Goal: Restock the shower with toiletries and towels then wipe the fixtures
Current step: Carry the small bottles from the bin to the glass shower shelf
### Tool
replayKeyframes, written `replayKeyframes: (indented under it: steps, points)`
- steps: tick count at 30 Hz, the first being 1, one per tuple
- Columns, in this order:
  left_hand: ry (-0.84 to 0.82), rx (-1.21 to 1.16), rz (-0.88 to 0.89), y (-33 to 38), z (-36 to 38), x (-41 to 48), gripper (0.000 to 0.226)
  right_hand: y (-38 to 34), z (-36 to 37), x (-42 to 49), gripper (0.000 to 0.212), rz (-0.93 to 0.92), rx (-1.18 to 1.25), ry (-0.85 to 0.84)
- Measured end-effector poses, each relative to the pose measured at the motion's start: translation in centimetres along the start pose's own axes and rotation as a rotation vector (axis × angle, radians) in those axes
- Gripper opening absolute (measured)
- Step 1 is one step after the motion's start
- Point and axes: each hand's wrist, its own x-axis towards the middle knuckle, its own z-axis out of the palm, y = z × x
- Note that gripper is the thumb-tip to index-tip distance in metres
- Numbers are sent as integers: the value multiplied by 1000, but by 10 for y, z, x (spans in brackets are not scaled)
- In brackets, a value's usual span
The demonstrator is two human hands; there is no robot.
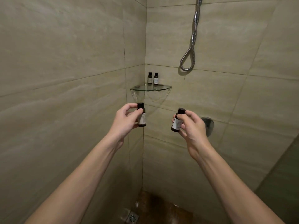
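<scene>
My left hand (125,119) grips a small dark toiletry bottle (142,118) with a black cap and white label, held upright. My right hand (191,125) grips a second, similar bottle (177,122), tilted slightly to the right. Both bottles hover below and in front of a glass corner shelf (151,89) fixed in the corner of the tiled shower. Two more small dark bottles (152,78) stand side by side at the back of that shelf.
A chrome shower hose (191,44) hangs in a loop on the right wall above the shelf. A round metal valve plate (209,125) sits on the wall behind my right hand. A floor drain (132,217) lies at the bottom by the dark wet floor.
</scene>
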Motion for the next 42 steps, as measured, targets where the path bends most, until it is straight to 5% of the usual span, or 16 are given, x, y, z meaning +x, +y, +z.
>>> replayKeyframes:
  steps: [15,42]
  points:
    - [89,75,71,-27,63,199,25,-1,17,243,28,-3,-38,-161]
    - [-4,447,147,-53,62,433,14,37,135,419,17,-308,-399,-113]
